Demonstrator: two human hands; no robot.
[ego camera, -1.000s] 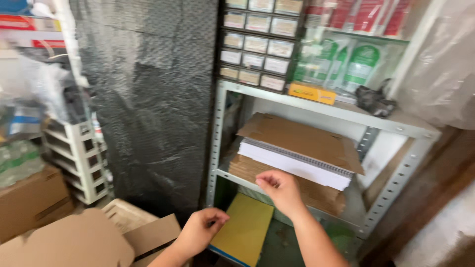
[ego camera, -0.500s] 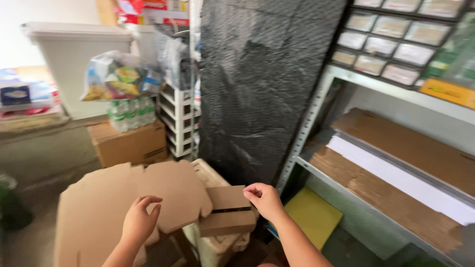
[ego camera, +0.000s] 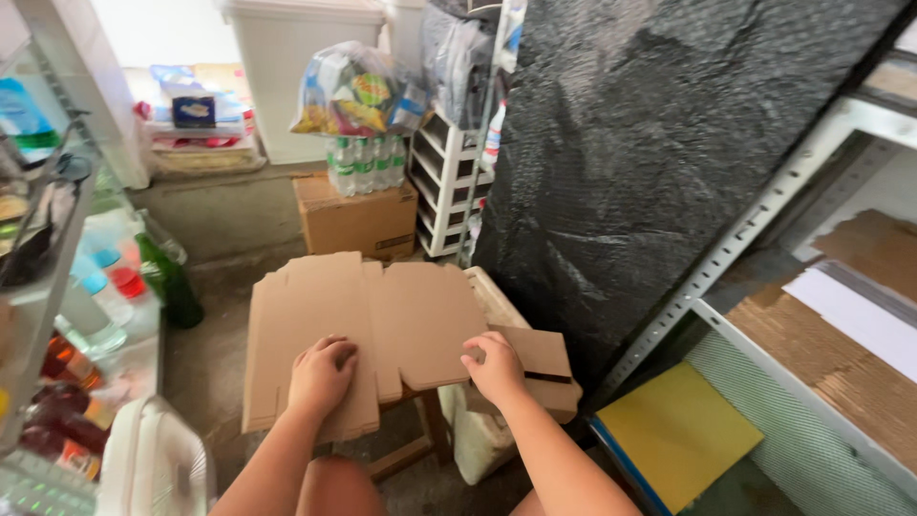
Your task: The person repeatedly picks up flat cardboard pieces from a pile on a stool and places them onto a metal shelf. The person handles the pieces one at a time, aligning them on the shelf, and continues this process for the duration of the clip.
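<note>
Bright daylight, overexposed top, warped edges

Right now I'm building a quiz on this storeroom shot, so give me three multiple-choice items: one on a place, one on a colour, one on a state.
1. Where does the left hand rest?
A. On the flat cardboard blank
B. On the metal shelf
C. On the green bottle

2. What colour is the flat board low on the floor by the shelf frame?
A. Red
B. Yellow
C. White

3. What state is the cardboard blank under the hands in?
A. Folded into a closed box
B. Torn in two
C. Lying unfolded and flat

Answers:
1. A, the left hand's fingers press on the blank's lower left part, while the right hand presses its right edge.
2. B, the board shows plain yellow with a blue edge.
3. C, its panels and flaps spread flat over a small wooden stool.
</note>
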